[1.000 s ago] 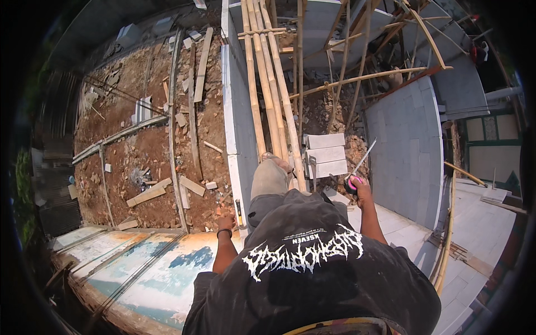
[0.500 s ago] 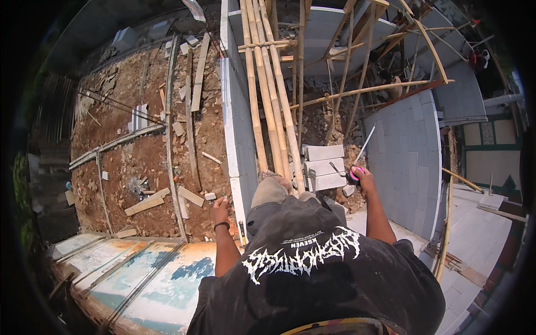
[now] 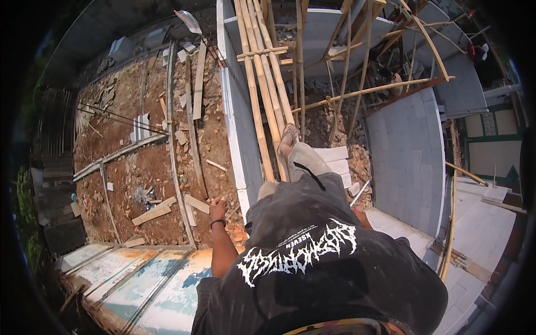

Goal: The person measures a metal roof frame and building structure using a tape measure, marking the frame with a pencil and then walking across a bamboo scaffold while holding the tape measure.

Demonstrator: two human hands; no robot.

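My left hand [image 3: 218,208], with a dark band at the wrist, hangs left of the grey block wall [image 3: 239,181]. Its fingers are loosely apart and nothing shows in them. My right hand [image 3: 362,218] is at my right hip, mostly hidden by my shirt. From it juts a long, thin silver-bladed tool [image 3: 360,191]; its handle is out of sight. A thin dark curved strip [image 3: 309,173] lies across my trouser leg near the shirt hem. Under my sandalled foot [image 3: 288,137] run lashed bamboo poles [image 3: 261,78], forming a narrow walkway beside the wall.
Pale blocks [image 3: 337,159] are stacked below, right of the poles. Upright bamboo scaffolding [image 3: 346,72] stands ahead, with a slanting pole [image 3: 374,90] across it. Another block wall [image 3: 407,151] is at right. Left and lower lies rubble ground with planks [image 3: 154,212] and concrete beams [image 3: 120,149].
I have stepped forward along the bamboo, my right foot now ahead. My right hand has dropped back toward my hip, hiding the tool's black-and-pink handle. The left hand stays beside the wall.
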